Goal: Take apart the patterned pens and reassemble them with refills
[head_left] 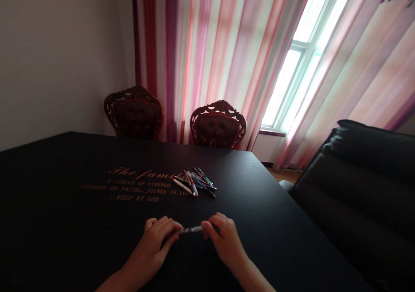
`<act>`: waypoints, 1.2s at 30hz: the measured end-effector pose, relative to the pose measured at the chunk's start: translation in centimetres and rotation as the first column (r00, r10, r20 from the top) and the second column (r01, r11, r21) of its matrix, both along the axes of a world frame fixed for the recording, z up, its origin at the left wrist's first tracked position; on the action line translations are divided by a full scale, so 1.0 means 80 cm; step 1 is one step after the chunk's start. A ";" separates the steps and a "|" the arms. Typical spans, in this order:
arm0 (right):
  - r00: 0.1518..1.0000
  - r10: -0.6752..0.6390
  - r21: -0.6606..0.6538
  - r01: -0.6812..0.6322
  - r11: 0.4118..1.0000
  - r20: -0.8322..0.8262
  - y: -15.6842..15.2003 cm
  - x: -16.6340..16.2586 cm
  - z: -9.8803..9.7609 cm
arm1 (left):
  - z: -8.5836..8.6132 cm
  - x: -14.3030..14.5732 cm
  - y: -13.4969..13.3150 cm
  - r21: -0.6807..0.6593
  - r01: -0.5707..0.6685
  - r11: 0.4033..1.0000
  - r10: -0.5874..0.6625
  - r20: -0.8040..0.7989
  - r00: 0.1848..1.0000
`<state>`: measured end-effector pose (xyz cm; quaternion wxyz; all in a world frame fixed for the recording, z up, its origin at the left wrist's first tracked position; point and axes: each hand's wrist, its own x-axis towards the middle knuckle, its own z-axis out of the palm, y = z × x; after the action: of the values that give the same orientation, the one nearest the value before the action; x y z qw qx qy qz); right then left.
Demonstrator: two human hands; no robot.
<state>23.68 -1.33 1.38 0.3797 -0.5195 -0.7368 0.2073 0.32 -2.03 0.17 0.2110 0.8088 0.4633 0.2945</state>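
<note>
Head view: The pen (192, 230) is at lower centre of the frame, above or on the worktop (58, 175); contact with the surface cannot be confirmed. It lies nearly level across the picture, with a dark patterned section at its left and a pale section at its right.

The left hand (157, 239) enters from the bottom edge, left of centre. Its grip is narrow: thumb and fingers pinch the dark end of the pen. The right hand (226, 236) enters from the bottom edge, right of centre. Its grip is likewise narrow, with thumb and curled fingers at the pale end.

Status: one pen is in hand, apart from the others. The remaining pens form a loose pile (196, 183) near the middle of the frame, beyond the hands; neither hand touches it. Its pens cross at various angles and cover part of the printed lettering (134, 191). The light is dim and the fingers cover both ends of the held pen, so whether it is whole or in separate parts cannot be determined.

Surroundings: two carved chairs (217, 126) stand at the far edge of the worktop, in front of a striped curtain (210, 46). A window (288, 84) is at upper right. A black padded seat (363, 197) occupies the right side.
</note>
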 end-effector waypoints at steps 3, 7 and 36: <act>0.999 0.040 -0.012 -0.040 0.999 -0.024 0.000 0.001 -0.002 | 0.000 -0.001 0.000 -0.002 -0.002 1.000 0.002 -0.002 1.000; 0.998 0.070 -0.001 -0.070 0.998 -0.003 0.000 0.003 -0.001 | 0.003 -0.002 0.001 -0.013 -0.013 1.000 0.013 -0.003 1.000; 0.991 0.133 -0.039 -0.131 0.991 0.035 0.000 -0.001 -0.006 | 0.003 -0.004 0.005 0.017 -0.036 0.999 0.036 0.014 0.999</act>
<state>23.60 -1.35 0.88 0.3417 -0.4802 -0.7728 0.2354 0.04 -1.62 0.40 0.2018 0.8001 0.4736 0.3078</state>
